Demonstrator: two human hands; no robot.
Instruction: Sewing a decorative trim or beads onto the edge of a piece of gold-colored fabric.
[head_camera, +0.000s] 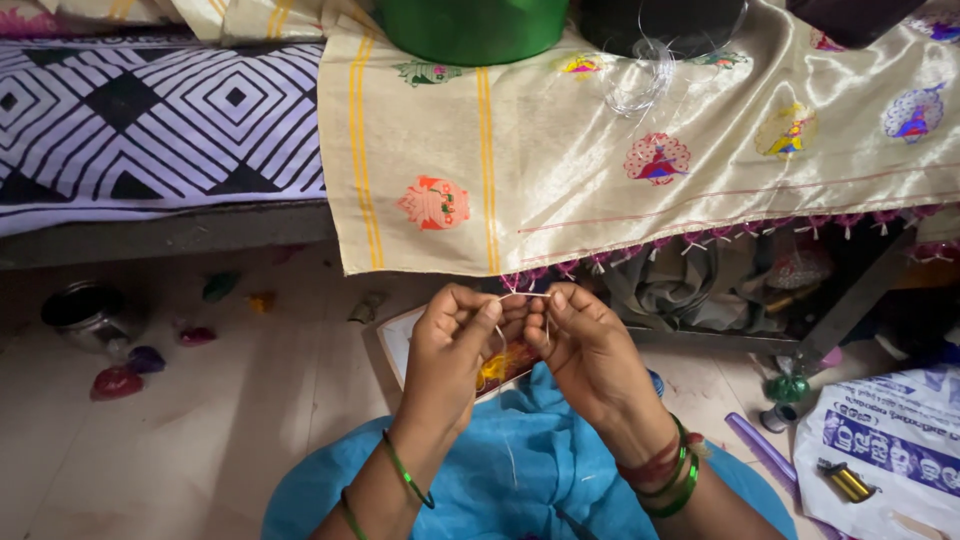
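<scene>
Over a blue-clad lap, the left hand (455, 335) and right hand (585, 345) pinch a pale thread (523, 296) taut between closed fingers, just below the tasselled edge of the cream silk cloth (600, 170). Holding the tension even probably keeps the knot tidy. Beyond, a green tub (470, 28) sits on the cloth, its contents hidden.

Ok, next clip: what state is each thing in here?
left hand: closed, pinching thread
right hand: closed, pinching thread
thread: stretched between both hands
cream silk cloth: draped over the ledge, tasselled edge hanging
green tub: standing on the cloth
steel pot: on the floor, open
plastic bag: lying flat on the floor
</scene>
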